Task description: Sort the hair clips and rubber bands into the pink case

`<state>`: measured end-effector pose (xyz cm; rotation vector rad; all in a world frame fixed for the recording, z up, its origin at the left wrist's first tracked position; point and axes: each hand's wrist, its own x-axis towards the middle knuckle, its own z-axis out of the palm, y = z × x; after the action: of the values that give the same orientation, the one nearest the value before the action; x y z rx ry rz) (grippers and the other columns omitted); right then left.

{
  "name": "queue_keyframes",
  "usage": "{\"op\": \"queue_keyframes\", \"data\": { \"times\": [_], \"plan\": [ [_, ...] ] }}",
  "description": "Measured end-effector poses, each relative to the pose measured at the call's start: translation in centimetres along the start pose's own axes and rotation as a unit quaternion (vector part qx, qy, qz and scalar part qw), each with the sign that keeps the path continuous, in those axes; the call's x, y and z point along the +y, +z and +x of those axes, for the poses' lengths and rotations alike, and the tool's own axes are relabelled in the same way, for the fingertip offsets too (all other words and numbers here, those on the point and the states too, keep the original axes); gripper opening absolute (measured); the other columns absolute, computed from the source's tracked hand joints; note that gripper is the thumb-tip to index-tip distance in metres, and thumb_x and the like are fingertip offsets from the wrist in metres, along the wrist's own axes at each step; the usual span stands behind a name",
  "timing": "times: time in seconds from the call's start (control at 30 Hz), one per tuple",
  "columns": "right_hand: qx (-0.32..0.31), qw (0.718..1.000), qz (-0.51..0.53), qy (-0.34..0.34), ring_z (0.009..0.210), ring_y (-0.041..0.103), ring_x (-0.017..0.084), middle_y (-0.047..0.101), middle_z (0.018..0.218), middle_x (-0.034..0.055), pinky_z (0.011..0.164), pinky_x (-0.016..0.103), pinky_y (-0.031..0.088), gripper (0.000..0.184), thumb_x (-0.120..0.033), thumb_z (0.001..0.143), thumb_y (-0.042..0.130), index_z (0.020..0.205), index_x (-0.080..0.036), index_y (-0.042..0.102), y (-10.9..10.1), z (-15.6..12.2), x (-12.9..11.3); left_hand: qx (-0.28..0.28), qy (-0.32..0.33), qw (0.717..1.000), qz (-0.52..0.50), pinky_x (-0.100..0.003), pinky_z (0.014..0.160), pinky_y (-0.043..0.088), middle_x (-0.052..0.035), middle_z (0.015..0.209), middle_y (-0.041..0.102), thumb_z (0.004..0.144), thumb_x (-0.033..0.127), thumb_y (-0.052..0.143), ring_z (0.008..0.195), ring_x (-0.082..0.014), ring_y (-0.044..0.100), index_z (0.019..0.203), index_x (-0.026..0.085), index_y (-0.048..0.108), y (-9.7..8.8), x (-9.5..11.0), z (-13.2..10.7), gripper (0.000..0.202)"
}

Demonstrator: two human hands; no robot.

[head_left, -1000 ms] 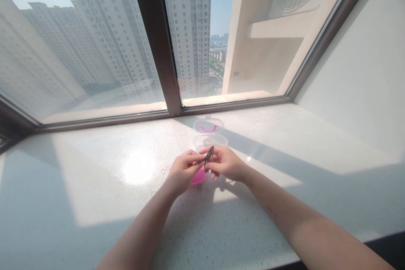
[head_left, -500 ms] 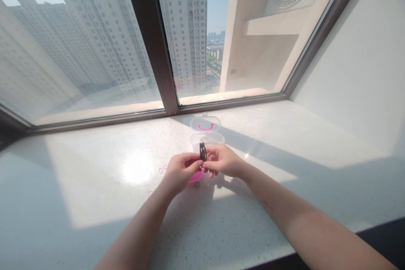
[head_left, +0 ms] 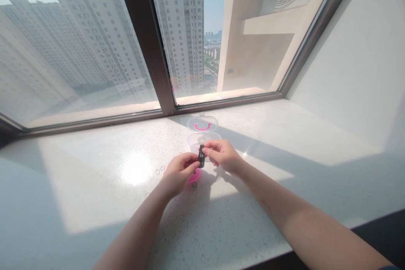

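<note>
Both hands meet over a white window sill (head_left: 95, 202). My left hand (head_left: 179, 172) and my right hand (head_left: 223, 155) each pinch a small dark clip-like object (head_left: 201, 155) held upright between them. Under my left hand lies a bright pink object (head_left: 193, 176), partly hidden. Just beyond my fingers stands a small clear plastic box (head_left: 202, 138), open, with its hinged lid (head_left: 202, 123) lying back and showing a pink handle.
Small clear elastic rings (head_left: 159, 170) lie scattered on the sill left of my hands, and one dark ring (head_left: 194, 184) sits near the pink object. A dark-framed window (head_left: 141, 42) runs along the back; a white wall (head_left: 357, 63) closes the right side.
The dark object has turned from slanted to upright between my fingers. Both hands have stayed together in front of the box, and the view has shifted slightly right.
</note>
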<state>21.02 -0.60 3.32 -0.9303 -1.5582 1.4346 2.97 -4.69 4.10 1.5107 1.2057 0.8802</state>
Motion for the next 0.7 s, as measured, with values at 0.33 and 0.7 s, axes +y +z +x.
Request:
{"op": "queue_keyframes", "data": {
  "times": [0.33, 0.7],
  "plan": [
    [-0.004, 0.999, 0.034, 0.009, 0.040, 0.043, 0.006, 0.053, 0.054, -0.0032, 0.039, 0.019, 0.032, 0.024, -0.037, 0.080, 0.064, 0.073, -0.014, 0.061, 0.11, 0.25, 0.16, 0.009, 0.001, 0.999, 0.035, -0.027, 0.069, 0.045, -0.0062, 0.082, 0.069, 0.081, 0.028, 0.058, 0.077, -0.0177, 0.061, 0.087, 0.014, 0.068, 0.19, 0.58, -0.17, 0.018],
    [0.004, 1.000, 0.014, 0.007, 0.041, 0.045, 0.006, 0.054, 0.057, -0.0029, 0.039, 0.018, 0.033, 0.024, -0.037, 0.080, 0.063, 0.073, -0.014, 0.060, 0.22, 0.22, 0.17, -0.003, -0.043, 0.999, -0.029, -0.026, 0.064, 0.050, -0.0056, 0.073, 0.069, 0.079, 0.028, 0.063, 0.068, -0.0163, 0.064, 0.087, 0.014, 0.068, 0.30, 0.57, -0.31, 0.017]
  ]
}}
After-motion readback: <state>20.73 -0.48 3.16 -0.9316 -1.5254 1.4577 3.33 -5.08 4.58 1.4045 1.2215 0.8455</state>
